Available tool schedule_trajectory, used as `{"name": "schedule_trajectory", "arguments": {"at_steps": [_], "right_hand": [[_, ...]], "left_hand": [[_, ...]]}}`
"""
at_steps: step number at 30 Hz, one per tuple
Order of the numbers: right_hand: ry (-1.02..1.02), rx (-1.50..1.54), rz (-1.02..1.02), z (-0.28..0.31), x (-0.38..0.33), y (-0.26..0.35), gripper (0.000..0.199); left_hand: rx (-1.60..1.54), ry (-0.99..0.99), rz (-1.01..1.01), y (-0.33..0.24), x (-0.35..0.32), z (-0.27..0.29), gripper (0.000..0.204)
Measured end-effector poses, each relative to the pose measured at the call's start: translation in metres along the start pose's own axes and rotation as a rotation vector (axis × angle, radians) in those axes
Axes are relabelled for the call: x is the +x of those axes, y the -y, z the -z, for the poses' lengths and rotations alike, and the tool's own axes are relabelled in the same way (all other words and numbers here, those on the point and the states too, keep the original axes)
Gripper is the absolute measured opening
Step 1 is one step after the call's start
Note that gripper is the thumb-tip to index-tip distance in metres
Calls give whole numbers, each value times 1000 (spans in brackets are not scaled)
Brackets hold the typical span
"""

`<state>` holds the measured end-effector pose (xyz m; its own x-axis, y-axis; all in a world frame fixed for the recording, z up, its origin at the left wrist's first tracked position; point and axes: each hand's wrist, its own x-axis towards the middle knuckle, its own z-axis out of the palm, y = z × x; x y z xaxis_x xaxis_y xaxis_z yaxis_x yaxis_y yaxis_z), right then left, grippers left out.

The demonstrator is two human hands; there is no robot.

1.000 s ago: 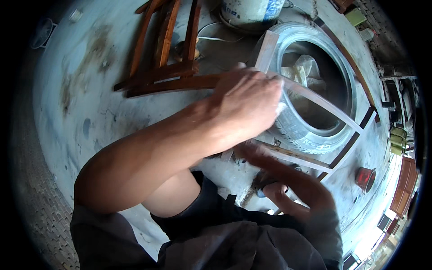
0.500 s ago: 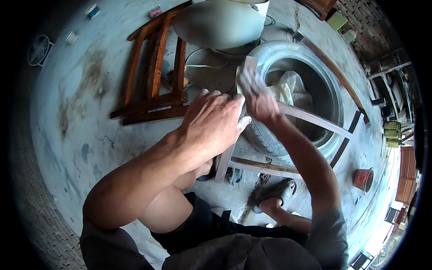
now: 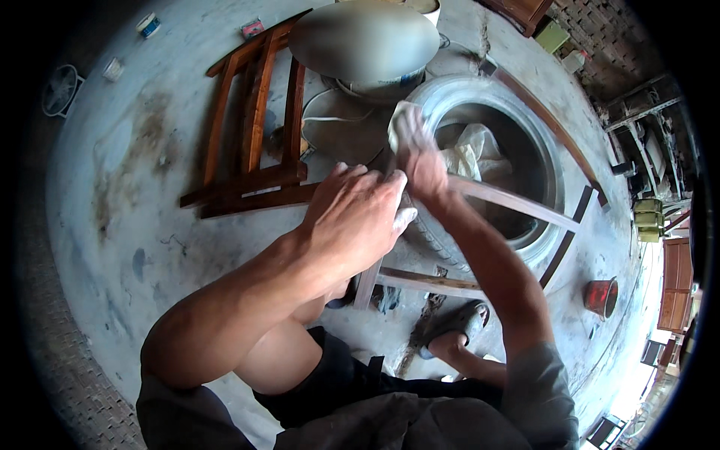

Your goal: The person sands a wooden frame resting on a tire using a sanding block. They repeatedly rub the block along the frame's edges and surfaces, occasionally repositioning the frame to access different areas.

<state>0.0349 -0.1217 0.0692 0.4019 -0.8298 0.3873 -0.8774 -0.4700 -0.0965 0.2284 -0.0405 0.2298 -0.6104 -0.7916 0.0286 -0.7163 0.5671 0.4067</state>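
Observation:
A bare wooden frame (image 3: pixel 517 201) with dusty grey-brown bars lies partly across a large tyre (image 3: pixel 551 139). My left hand (image 3: pixel 360 206) is closed around the frame's near-left bar, its thumb and fingertips dusted white. Just beyond it, my right hand (image 3: pixel 420 154) lies over the far end of that same bar, smeared by motion. Under its fingers a pale sheet (image 3: pixel 396 129), perhaps sandpaper, sticks out at the left edge. The bar beneath both hands is mostly hidden. Crumpled whitish plastic (image 3: pixel 474 154) sits inside the tyre.
A varnished reddish-brown wooden frame (image 3: pixel 256 112) lies on the floor to the left. Beyond my hands stands a round bucket (image 3: pixel 382 90), partly covered by a blurred patch. A red pail (image 3: pixel 601 298) is at the right, and a long dark strip (image 3: pixel 551 120) lies past the tyre.
My right hand has slid a little farther away and left along the bar, now covering its far end. My left hand keeps its hold. The whole view has shifted slightly.

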Motion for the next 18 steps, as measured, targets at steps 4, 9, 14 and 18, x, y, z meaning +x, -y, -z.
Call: {"name": "schedule_trajectory", "arguments": {"at_steps": [4,9,14,18], "right_hand": [[62,155,204,-12,-61,4,57],[-21,-115,49,-2,-10,-11,63],[355,545,-76,-40,-204,90,60],[560,697,-88,-39,-368,186,28]], "left_hand": [[-40,-4,-23,3,3,-6,39],[-3,54,39,-8,7,-2,44],[-1,73,60,0,2,-1,46],[40,59,47,-6,-9,1,41]]}}
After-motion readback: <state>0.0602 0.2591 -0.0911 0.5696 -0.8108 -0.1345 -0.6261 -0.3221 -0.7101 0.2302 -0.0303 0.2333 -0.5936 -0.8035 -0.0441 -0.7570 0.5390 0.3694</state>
